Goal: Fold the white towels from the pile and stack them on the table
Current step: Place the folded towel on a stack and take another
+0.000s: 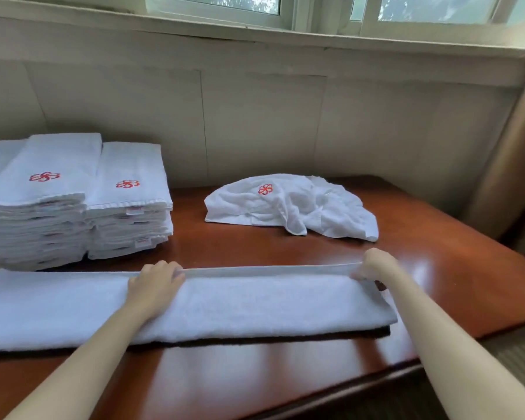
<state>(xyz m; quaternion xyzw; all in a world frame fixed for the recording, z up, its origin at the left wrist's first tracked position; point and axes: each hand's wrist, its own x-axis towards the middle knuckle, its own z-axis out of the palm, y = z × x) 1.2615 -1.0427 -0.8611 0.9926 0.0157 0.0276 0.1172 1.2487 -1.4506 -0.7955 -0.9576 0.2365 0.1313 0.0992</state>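
A long white towel (240, 304) lies folded lengthwise across the near part of the wooden table (437, 268). My left hand (153, 284) grips its far edge near the middle. My right hand (375, 265) pinches the same far edge at the right end, and the edge is stretched taut between the two hands. A crumpled pile of white towels (291, 206) with a red flower emblem sits at the back right. Two stacks of folded towels (73, 201) stand at the back left.
A cream panelled wall (264, 116) runs behind the table under a window sill. A brown curtain (515, 153) hangs at the right. The table's right and near edges drop to carpet (515, 356). Bare wood shows between the stacks and the pile.
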